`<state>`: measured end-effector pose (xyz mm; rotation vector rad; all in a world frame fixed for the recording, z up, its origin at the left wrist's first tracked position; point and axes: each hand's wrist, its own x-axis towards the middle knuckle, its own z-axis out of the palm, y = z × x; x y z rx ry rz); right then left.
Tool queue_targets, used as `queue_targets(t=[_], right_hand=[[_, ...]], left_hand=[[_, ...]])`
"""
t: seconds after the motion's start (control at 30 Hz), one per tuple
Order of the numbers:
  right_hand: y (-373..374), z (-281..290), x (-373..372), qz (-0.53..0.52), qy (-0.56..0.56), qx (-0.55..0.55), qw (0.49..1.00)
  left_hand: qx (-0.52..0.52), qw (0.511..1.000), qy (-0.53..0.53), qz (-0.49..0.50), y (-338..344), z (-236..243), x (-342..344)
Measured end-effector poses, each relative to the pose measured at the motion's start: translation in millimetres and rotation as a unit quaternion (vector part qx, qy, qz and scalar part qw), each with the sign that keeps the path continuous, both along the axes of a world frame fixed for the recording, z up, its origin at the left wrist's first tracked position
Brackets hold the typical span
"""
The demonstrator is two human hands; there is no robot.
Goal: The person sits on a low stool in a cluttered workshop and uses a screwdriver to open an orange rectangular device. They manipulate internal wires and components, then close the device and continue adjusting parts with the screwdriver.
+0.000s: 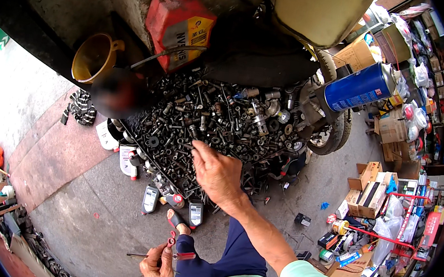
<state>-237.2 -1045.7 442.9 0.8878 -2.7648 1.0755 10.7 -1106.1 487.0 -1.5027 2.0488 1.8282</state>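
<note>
Right hand (217, 173): fingers pinched, picking in the heap of dark metal bolts and nuts (218, 119).
Left hand (158, 267): grasping red-handled pliers (172, 249), near left.
Far: red plastic jug (179, 21), yellow funnel (94, 57), blue spray can (360, 87).

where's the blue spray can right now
In the head view, the blue spray can lies upper right, beside the pile of bolts and above a tyre.

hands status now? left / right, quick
Left hand: closed on red-handled pliers.
Right hand: over the pile of bolts and nuts, fingertips pinched together; whether it holds a piece cannot be told.
</note>
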Motion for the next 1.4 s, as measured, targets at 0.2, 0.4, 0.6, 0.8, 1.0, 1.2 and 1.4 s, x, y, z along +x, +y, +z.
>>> queue_targets(t=[0.2, 0.4, 0.6, 0.8, 1.0, 1.2, 1.4], right_hand=[[54.7, 2.7, -22.1, -0.055, -0.013, -0.022, 0.998], [72.6, -0.4, 4.6, -0.017, -0.044, -0.008, 0.999], [64.1, -8.1, 3.7, 0.068, -0.015, 0.044, 0.997], [44.1, -2.7, -24.0, 0.108, 0.008, 0.073, 0.991], [25.5, -5.1, -47.2, 0.048, 0.029, -0.034, 0.998], [31.9, 3.8, -28.5, 0.162, 0.007, 0.003, 0.987], [49.5, -5.3, -29.1, 0.14, 0.039, 0.067, 0.987]], left_hand=[[0.003, 1.0, -0.004, 0.012, -1.7, -4.6, 2.9], [0.002, 1.0, -0.005, -0.01, -3.6, -5.5, -0.8], [-0.018, 0.999, -0.019, -0.024, -3.3, -5.6, -0.9], [0.003, 1.0, 0.001, 0.003, -2.4, -11.5, 6.8], [0.003, 1.0, 0.011, -0.001, 0.4, -10.5, 6.0], [-0.012, 1.0, -0.003, -0.009, 2.6, -7.1, 3.6], [-0.023, 0.999, -0.015, -0.025, 2.2, -5.7, 4.1]])
